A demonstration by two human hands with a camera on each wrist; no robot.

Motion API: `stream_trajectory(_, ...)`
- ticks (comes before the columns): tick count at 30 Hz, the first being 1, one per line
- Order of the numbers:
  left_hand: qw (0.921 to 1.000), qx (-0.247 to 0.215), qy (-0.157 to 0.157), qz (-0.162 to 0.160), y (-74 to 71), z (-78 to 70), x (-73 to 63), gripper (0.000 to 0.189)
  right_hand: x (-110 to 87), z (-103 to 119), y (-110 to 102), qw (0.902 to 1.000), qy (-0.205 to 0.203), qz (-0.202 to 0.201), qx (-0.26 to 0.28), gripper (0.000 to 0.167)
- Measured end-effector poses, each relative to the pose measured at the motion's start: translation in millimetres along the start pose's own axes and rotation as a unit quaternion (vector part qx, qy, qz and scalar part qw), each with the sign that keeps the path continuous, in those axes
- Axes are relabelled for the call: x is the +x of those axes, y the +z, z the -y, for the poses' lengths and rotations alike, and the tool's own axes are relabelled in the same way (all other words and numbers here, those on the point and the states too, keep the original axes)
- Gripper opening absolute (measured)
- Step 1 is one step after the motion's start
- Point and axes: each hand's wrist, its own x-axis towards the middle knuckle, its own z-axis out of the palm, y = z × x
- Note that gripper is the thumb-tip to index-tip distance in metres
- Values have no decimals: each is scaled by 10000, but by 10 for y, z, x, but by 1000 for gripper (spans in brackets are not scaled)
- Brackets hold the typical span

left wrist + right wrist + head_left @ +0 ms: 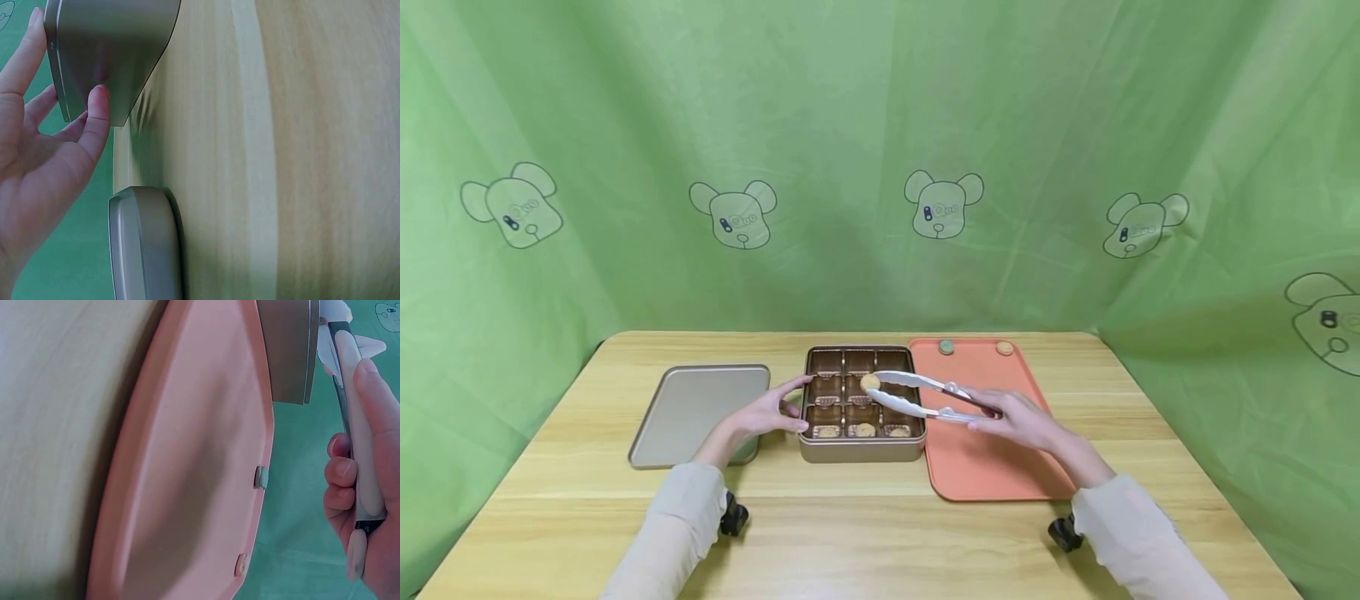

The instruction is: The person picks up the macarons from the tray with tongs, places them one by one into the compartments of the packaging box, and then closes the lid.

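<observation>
Over the tray (992, 475), the right grip (1021, 419) clamps tongs (902, 406) partly hiding the tin (861, 451); left grip (767, 413) spread.

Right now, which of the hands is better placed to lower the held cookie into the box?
Likely the right hand: it holds the tongs, which grip the cookie over the box. The left hand touches the box's side.

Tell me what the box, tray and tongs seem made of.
Box: probably metal, satin brown, with a soft sheen on its wall.
Tray: likely plastic, matte coral, with a smooth, rounded-cornered rim.
Tongs: white, scalloped tips look like smooth plastic, though silicone is possible.
</observation>
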Motion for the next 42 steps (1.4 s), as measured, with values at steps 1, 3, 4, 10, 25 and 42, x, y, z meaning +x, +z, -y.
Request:
stream_trajectory(1,10000,5,6,-2,-3,2,2,89,5,-1,0,10000,13,11,22,56)
stream_trajectory(3,10000,16,21,-6,-9,7,5,89,13,1,-1,9999,99,41,123,58)
stream_trajectory(4,10000,16,15,-14,-11,8,3,89,15,0,-4,9996,169,63,204,61)
stream_trajectory(10,10000,5,-1,14,-11,-2,1,90,-4,-30,-28,9947,620,153,801,78)
stream_trajectory(25,9999,87,-127,-26,-11,-33,-4,90,-140,-139,-38,9759,1137,-6,1865,77)
stream_trajectory(42,10000,43,-71,20,-2,-19,-2,89,-346,-244,-122,9606,2611,-673,682,85)
